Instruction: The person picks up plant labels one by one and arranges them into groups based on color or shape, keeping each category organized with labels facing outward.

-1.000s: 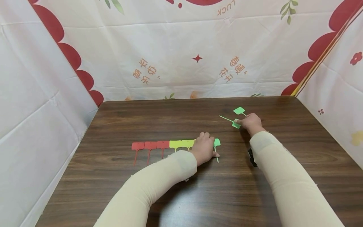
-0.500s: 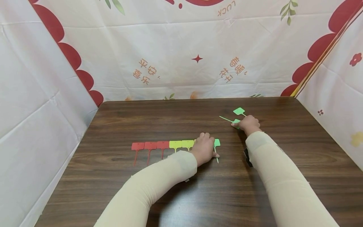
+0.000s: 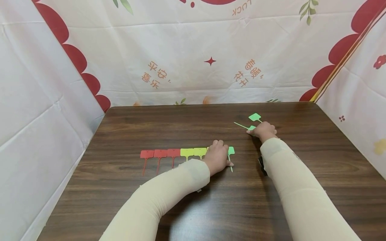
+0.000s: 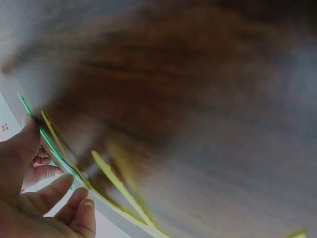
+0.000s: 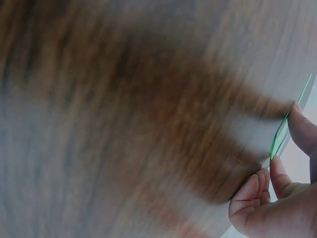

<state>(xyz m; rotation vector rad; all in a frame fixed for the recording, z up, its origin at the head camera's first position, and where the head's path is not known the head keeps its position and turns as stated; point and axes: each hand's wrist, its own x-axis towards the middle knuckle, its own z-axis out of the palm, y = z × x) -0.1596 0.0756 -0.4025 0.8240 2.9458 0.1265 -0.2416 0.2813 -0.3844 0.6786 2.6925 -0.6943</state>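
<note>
A row of flat cable tie tags lies on the wooden table in the head view: several red tags (image 3: 161,153), then yellow tags (image 3: 187,152), and a green tag (image 3: 231,150) at the right end. My left hand (image 3: 216,156) rests over the right part of this row, hiding some of it; its thumb touches the green tag's tail. Farther back on the right, my right hand (image 3: 265,130) pinches another green tag (image 5: 280,130) by its plate between thumb and index finger. That tag's thin tail points left. Just behind it lies one more green tag (image 3: 255,116), its tail partly hidden by the hand.
Behind the table (image 3: 144,127) hangs a white cloth (image 3: 181,60) with red and orange prints. More cloth walls stand along the left and right sides. A dark strap (image 3: 262,165) shows under the right sleeve.
My right hand has shifted a little to the left and now covers more of the green tag's plate. My left hand has stayed in place.
</note>
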